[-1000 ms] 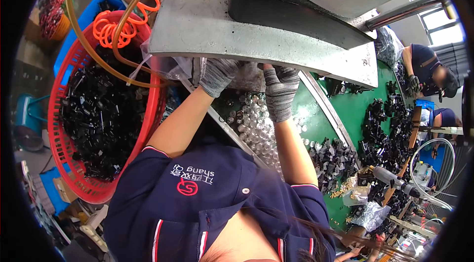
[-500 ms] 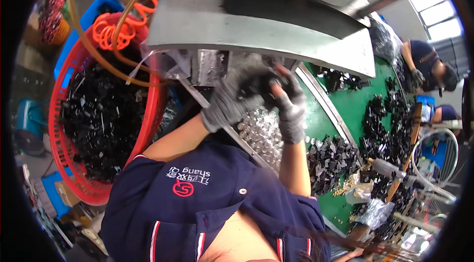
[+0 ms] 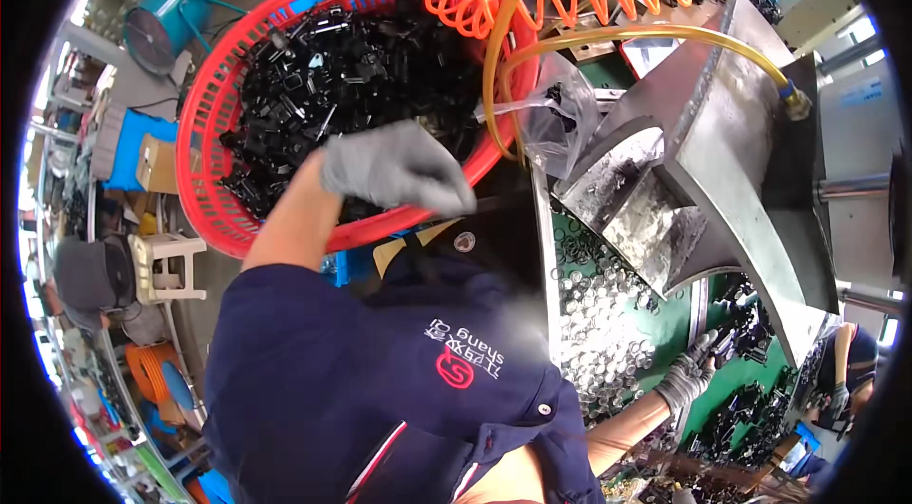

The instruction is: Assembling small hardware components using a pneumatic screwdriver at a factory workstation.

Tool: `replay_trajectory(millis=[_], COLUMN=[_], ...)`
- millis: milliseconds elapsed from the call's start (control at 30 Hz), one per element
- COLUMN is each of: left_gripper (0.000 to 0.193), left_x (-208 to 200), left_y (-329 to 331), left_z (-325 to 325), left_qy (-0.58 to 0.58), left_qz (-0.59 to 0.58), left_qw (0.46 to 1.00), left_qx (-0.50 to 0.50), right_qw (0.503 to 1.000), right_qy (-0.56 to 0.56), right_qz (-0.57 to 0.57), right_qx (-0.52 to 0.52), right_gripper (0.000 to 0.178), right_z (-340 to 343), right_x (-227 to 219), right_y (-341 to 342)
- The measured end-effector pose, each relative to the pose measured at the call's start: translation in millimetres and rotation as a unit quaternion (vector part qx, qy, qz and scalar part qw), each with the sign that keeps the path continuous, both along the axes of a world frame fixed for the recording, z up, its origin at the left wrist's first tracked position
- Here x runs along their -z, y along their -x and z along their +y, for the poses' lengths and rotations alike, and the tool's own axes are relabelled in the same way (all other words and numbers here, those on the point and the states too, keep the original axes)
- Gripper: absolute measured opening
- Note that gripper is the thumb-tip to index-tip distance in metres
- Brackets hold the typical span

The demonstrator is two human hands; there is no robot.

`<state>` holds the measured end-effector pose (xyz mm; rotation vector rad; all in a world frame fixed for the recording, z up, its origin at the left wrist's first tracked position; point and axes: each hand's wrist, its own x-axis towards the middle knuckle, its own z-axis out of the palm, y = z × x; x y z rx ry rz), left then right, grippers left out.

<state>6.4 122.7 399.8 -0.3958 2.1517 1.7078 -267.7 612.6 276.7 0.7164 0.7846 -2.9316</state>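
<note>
My right hand (image 3: 689,378) is nearer the black parts (image 3: 746,338) on the counter (image 3: 719,392); they lie just past its fingers, long axes mixed, glossy and angular. My left, blurred, hangs over the red basket (image 3: 370,230). I can't tell whether either hand's fingers grip anything.

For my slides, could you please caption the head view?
Gloved left hand over a red basket of black parts, right hand near black pieces on a green table.
</note>
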Motion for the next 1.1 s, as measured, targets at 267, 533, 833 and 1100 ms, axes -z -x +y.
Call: replay_trajectory(millis=[267,533,833,1100], left_gripper=[0.073,0.051,0.054,0.049], left_x=[159,201,110,2], left_y=[61,94,-28,-43], left_z=[-200,-330,-266,14], left_qy=[0.647,0.685,-0.055,-0.064], left_qz=[-0.003,-0.044,0.312,0.331], left_qw=[0.697,0.705,0.867,0.93], left_qx=[-0.308,-0.176,-0.384,-0.145], right_qw=[0.946,0.614,0.361,0.245], right_qy=[-0.066,-0.653,-0.753,-0.796], right_qz=[0.145,0.217,0.384,0.418], right_qx=[-0.283,-0.387,-0.395,-0.363], right_gripper=[0.044,0.015,0.021,0.022], right_z=[-11,-141,-174,-201], right_x=[27,-45,-40,-9], right_y=[-42,-95,-85,-81])
